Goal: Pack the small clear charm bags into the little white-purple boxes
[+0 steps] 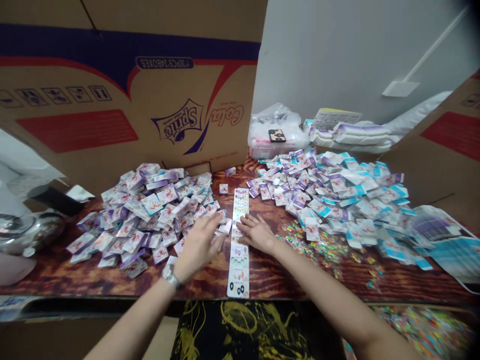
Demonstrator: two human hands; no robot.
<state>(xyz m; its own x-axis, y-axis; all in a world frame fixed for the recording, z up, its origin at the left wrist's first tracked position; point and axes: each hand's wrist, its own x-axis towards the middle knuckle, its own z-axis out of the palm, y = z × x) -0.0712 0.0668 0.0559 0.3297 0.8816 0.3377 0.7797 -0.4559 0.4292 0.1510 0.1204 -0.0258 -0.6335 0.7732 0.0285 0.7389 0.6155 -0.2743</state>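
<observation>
A long printed strip (239,272) with rows of small coloured pictures lies lengthwise on the table in front of me. My right hand (258,234) rests over the strip's right edge, fingers spread and fairly flat, fingertips on its middle. To the left of the strip is my left hand (200,242), slightly blurred, with thumb and fingers apart. Near its fingertips lies a small white box (225,226); whether they touch it I cannot tell. A large heap of small white and purple boxes (150,215) lies beside my left hand.
Another heap of small boxes (330,185) spreads at the right, with tiny colourful packets (318,245) before it. A big cardboard carton (123,110) stands behind the left heap. A metal kettle-like vessel (33,230) is at far left; a phone (276,135) lies on a plastic-wrapped bundle.
</observation>
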